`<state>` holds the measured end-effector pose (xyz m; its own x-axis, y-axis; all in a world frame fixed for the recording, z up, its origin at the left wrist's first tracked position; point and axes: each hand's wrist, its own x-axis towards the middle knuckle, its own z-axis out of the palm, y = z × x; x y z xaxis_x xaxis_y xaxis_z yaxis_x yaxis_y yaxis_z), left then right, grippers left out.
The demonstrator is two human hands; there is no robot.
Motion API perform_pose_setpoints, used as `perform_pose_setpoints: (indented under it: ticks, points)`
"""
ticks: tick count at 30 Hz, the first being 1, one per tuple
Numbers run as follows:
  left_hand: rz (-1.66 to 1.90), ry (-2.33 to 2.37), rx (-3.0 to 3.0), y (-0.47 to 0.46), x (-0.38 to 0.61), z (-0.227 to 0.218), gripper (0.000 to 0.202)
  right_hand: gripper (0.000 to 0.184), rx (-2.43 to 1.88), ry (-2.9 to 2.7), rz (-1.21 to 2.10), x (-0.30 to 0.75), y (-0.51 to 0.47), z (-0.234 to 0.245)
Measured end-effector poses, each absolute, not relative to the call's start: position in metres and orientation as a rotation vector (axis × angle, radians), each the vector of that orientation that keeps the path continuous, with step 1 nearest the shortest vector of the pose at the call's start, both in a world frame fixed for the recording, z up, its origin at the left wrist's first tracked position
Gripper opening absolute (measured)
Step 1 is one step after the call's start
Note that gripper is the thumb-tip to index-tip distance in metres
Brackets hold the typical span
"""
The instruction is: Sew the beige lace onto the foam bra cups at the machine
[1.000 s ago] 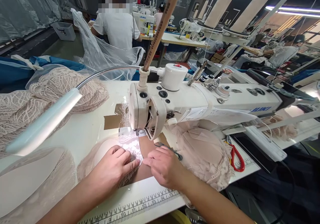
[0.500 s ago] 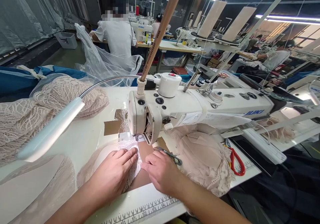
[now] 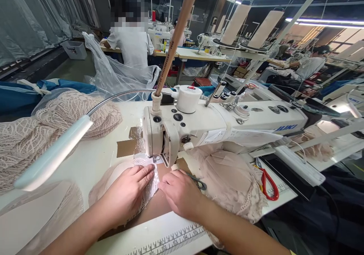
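My left hand [image 3: 127, 192] lies flat, fingers stretched, on a pale lace piece [image 3: 149, 183] just in front of the needle of the white sewing machine [image 3: 199, 126]. My right hand [image 3: 178, 194] rests beside it on the right, fingers curled down against the fabric edge on the brown patch [image 3: 159, 205] of the table. Both hands press the lace toward the presser foot [image 3: 156, 159]. Small dark snips [image 3: 197, 181] lie just beyond my right hand.
A gooseneck lamp [image 3: 54, 152] reaches over the left. Piles of beige lace [image 3: 51, 122] lie at left, more fabric [image 3: 230, 179] under the machine arm. Red-handled scissors [image 3: 267, 184] lie at right. A printed ruler [image 3: 170, 240] runs along the front edge. A person sits ahead.
Both hands have slid a little forward with the lace toward the needle. The view has shifted slightly.
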<state>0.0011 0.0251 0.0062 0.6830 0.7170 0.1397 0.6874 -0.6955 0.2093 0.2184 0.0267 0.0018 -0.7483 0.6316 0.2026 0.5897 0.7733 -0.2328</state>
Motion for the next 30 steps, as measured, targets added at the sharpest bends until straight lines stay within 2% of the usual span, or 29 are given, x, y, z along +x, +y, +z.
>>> perform_pose_setpoints:
  ticks: [14,18,27,30]
  points:
    - [0.266,1.138,2.850,0.054,-0.008,0.007,0.045,0.020,-1.080,-2.792,0.248,0.209,0.045,0.014]
    - [0.319,1.076,2.866,0.044,-0.006,0.005,0.038,0.017,-1.049,-2.764,0.204,0.210,0.044,0.010]
    - [0.334,1.058,2.813,0.050,-0.010,0.000,0.042,0.017,-1.072,-2.718,0.132,0.206,0.051,0.006]
    - [0.367,1.039,2.792,0.057,-0.012,0.002,0.041,0.025,-1.091,-2.680,0.121,0.203,0.053,0.005]
